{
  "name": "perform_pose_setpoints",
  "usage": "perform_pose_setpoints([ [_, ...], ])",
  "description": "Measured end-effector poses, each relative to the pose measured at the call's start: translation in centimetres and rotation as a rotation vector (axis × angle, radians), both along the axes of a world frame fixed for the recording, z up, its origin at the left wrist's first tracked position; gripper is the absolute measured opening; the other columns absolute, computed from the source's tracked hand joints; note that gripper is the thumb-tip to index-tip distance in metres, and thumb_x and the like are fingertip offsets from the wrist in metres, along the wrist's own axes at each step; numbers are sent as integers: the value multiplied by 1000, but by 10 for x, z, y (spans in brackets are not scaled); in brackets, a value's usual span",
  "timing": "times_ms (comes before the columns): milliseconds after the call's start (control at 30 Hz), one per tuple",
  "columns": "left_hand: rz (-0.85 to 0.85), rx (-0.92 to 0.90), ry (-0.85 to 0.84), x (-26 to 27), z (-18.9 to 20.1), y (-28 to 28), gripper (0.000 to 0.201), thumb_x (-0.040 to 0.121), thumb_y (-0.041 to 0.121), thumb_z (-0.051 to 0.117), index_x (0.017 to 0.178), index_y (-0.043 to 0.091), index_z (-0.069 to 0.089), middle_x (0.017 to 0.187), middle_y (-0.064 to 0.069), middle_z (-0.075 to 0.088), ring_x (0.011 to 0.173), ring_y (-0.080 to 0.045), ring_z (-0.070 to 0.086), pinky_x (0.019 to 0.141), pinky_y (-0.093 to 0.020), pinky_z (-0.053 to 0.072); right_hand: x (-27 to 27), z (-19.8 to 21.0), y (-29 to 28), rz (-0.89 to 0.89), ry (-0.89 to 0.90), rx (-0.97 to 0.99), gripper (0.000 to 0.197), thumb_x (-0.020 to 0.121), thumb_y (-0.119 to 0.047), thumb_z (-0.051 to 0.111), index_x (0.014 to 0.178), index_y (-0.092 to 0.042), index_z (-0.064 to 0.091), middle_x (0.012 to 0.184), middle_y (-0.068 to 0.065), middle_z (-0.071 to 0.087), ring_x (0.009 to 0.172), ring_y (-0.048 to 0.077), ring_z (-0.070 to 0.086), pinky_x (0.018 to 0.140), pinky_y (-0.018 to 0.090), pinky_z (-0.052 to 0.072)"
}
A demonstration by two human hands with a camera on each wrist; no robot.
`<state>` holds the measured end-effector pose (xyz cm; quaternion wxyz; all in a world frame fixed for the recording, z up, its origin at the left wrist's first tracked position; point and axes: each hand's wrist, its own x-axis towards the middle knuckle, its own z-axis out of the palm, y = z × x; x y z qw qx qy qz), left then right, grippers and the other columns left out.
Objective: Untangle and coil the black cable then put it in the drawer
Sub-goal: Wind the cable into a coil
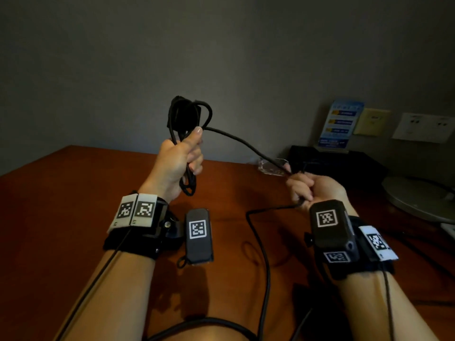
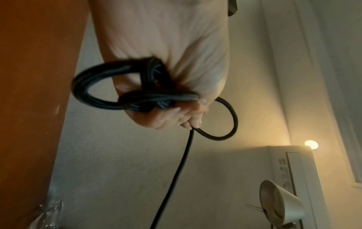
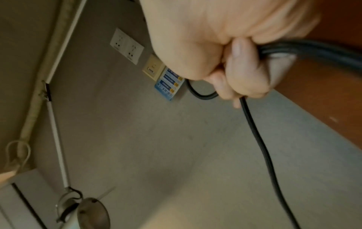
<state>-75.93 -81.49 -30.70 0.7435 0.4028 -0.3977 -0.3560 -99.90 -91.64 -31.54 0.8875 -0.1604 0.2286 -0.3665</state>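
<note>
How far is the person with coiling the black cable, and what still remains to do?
Partly done: several loops of the black cable are gathered in the left hand. In hand: the right hand grips a straight stretch running to the bundle, ready to feed the next loop. Left: a long loose length hangs from the right hand over the orange-brown table towards the person and needs coiling. No drawer is in view, so stowing remains.

blue card (image 3: 169, 84) on the wall: yellow tags numbered 01, 02, 03, other print too blurred to read | wrist bands (image 1: 135, 209): square black-and-white code marks, no letters
</note>
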Motion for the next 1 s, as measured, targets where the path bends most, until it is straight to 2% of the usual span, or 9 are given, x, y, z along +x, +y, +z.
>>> perform_pose_setpoints([
  [167,95,35,13,11,-9,-2,27,100,25,52,75,14,50,43,10,31,37,-5,31,38,-18,30,1,-7,-1,102,268,-3,41,93,-24,41,105,13,54,42,-4,26,27,10,23,32,16,14],
  [333,315,38,313,45,-20,6,28,101,21,51,73,20,45,41,12,28,35,-4,29,37,-17,27,-3,-8,1,103,308,-155,39,66,-14,62,101,3,60,49,-6,23,33,7,22,34,16,12],
  [433,430,20,418,66,-25,13,29,99,24,54,73,18,45,39,13,31,35,-3,32,38,-17,30,3,-5,5,-18,497,-374,12,84,-21,65,86,-9,63,50,-8,26,34,3,20,31,15,13],
  [500,463,-15,439,69,-24,15,28,99,24,55,74,17,46,40,13,32,36,-3,32,39,-18,30,7,-6,4,-157,631,-478,19,90,-30,65,78,-15,62,48,-9,29,32,3,22,29,16,19],
  [633,413,-61,362,60,-18,16,29,98,23,55,71,19,46,43,12,30,39,-4,28,40,-18,27,14,-12,5,-433,841,-600,25,91,-36,65,78,-15,66,66,-2,57,51,11,48,55,26,42],
  [700,363,-63,317,54,-15,18,26,96,22,58,72,21,49,43,12,29,39,-4,26,40,-18,24,18,-18,5,-512,935,-710,32,97,-35,56,72,-15,62,62,0,58,46,11,51,55,27,46],
  [867,241,41,84,44,-13,15,25,88,28,69,68,23,54,41,9,29,35,-7,28,37,-19,26,23,-38,-3,-475,1281,-974,36,102,-36,38,82,-16,60,61,-2,71,63,15,69,78,37,55],
  [933,198,70,-10,36,-12,13,33,89,31,68,61,25,52,41,6,27,34,-9,26,36,-19,25,25,-40,-7,-409,1389,-1007,35,102,-37,35,86,-17,59,72,-1,74,79,21,70,86,41,53],
  [1000,140,79,-93,25,-10,10,40,91,31,65,54,26,53,40,4,26,32,-11,25,36,-19,25,27,-39,-9,-387,1505,-994,33,100,-36,36,106,-11,56,102,11,73,99,30,65,92,43,50],
])
